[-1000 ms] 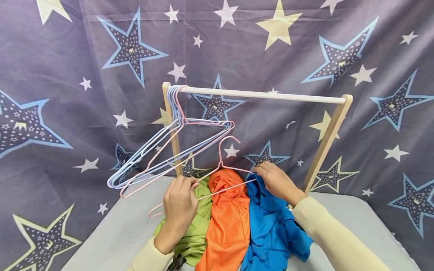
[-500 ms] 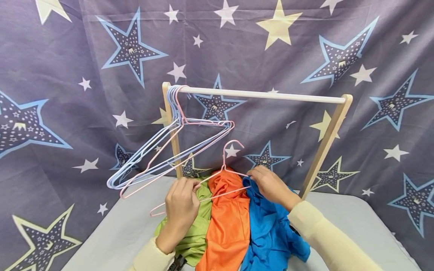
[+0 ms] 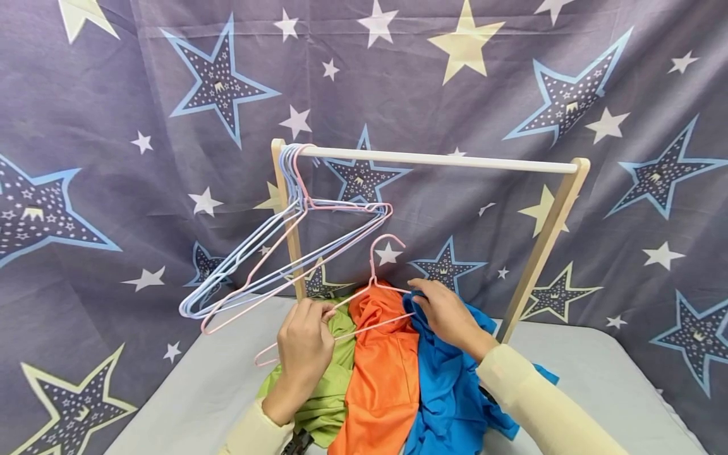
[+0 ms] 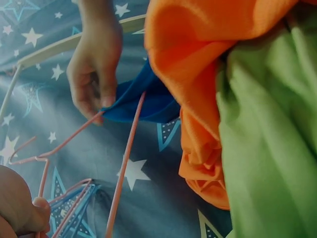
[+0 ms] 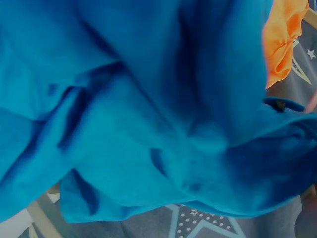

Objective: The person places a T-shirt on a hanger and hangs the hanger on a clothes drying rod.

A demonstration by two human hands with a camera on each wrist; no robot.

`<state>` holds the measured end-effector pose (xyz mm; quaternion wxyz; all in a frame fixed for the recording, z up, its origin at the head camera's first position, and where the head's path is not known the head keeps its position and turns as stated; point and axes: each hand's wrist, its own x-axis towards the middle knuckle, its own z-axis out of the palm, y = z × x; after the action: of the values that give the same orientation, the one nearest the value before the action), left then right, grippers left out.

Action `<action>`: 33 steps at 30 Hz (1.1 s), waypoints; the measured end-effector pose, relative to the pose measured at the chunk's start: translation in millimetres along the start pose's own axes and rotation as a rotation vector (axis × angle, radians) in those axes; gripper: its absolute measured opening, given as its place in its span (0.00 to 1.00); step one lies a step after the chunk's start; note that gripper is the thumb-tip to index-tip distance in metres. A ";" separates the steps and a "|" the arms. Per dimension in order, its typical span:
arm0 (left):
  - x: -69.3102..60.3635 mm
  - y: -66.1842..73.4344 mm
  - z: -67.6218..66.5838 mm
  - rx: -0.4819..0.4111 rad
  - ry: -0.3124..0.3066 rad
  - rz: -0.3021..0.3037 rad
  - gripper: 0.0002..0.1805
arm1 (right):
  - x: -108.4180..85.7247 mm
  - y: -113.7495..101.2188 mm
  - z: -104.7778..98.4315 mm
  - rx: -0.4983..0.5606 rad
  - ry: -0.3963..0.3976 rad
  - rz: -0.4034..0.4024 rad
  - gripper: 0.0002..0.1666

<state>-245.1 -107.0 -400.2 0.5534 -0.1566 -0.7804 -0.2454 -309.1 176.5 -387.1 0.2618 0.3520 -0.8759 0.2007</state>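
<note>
A pink wire hanger (image 3: pixel 372 265) is held upright by its left shoulder in my left hand (image 3: pixel 307 344). My right hand (image 3: pixel 449 316) pinches the edge of the blue garment (image 3: pixel 449 385) at the hanger's right end. In the left wrist view, the blue cloth (image 4: pixel 143 94) covers that end of the hanger, and the right hand's fingertips (image 4: pixel 106 101) hold its edge. Blue cloth (image 5: pixel 138 124) fills most of the right wrist view.
The orange garment (image 3: pixel 381 379) and the green garment (image 3: pixel 324 404) lie beside the blue one on the grey surface (image 3: pixel 188 379). Blue and pink hangers (image 3: pixel 244 278) hang at the left end of the rack's white rod (image 3: pixel 432 159). Behind stands a star-patterned curtain (image 3: pixel 398 76).
My right hand and the blue cloth edge have moved left along the hanger, covering more of its right end. The left hand keeps its grip, nearly still.
</note>
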 end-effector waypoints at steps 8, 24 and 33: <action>-0.5 1.2 0.9 -0.030 0.020 -0.025 0.05 | -1.6 3.7 0.6 -0.051 0.084 -0.058 0.13; -4.4 4.5 8.5 -0.062 0.073 -0.006 0.04 | 7.0 -5.4 -0.4 -0.048 0.237 -0.126 0.12; -5.0 8.9 10.0 -0.076 0.088 0.020 0.03 | 15.1 -20.4 -1.1 -0.063 0.253 -0.159 0.12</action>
<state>-246.7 -93.9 -405.7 0.5834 -0.1743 -0.7438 -0.2757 -303.3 155.7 -373.8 0.3959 0.3837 -0.8113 0.1945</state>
